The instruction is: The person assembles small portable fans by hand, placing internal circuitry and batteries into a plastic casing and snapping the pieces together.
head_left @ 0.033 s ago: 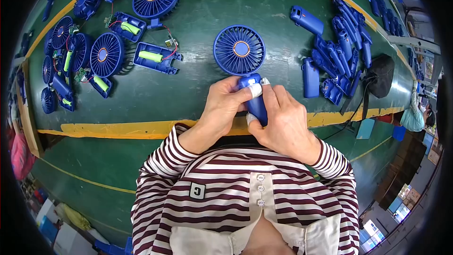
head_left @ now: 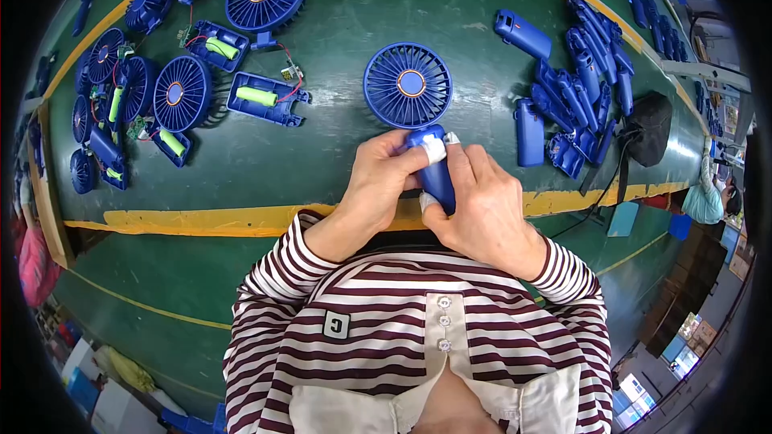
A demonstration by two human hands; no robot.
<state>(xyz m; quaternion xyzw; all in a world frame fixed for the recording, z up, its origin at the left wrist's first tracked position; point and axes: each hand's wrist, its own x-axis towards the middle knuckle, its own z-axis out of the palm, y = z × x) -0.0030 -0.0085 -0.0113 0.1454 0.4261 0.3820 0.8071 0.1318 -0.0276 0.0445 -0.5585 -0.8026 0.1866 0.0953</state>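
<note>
A blue handheld fan [head_left: 408, 86] is held over the near edge of the table, its round grille pointing away from me and its handle toward me. My left hand [head_left: 376, 177] is closed round the upper handle from the left, with its white-wrapped thumb pressed on the front just below the grille. From the right, my right hand [head_left: 485, 205] grips the handle too. Its wrapped index fingertip rests by the top of the handle and its wrapped thumb lies lower down. The back of the handle is hidden.
Several opened blue fans [head_left: 183, 92] with green batteries and wires lie at the left. A pile of blue handle shells [head_left: 583, 72] lies at the right, beside a black pouch [head_left: 648, 128] with a cord. Yellow tape [head_left: 201, 221] lines the table's near edge. Another person [head_left: 704, 201] is at far right.
</note>
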